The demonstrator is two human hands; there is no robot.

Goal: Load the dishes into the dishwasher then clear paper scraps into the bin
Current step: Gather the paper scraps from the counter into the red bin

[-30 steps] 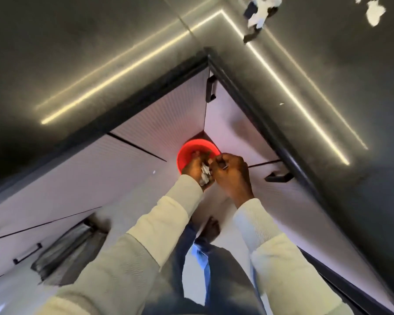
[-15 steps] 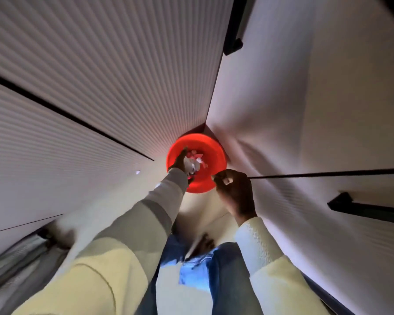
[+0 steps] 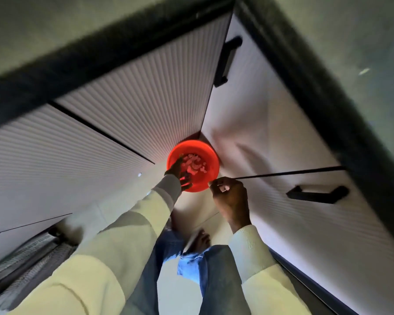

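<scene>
A round red bin [image 3: 212, 155] stands on the floor in the corner where two white cabinet fronts meet. Several white paper scraps [image 3: 195, 165] lie inside it. My left hand [image 3: 180, 172] reaches over the bin's left side with its fingers spread and nothing in them. My right hand [image 3: 229, 197] hovers just outside the bin's near right rim, curled, and pinches a small white paper scrap [image 3: 222, 189] between thumb and fingers.
Ribbed white cabinet doors with black handles [image 3: 317, 194] [image 3: 226, 61] flank the corner under a dark countertop edge [image 3: 305, 76]. A grey wire rack [image 3: 23, 262] shows at lower left. My legs in jeans and a foot [image 3: 200, 241] are below the hands.
The scraps that my left hand held over the bin now lie in it, and that hand's fingers have spread. The right hand has stayed by the rim with its scrap. The view shifted.
</scene>
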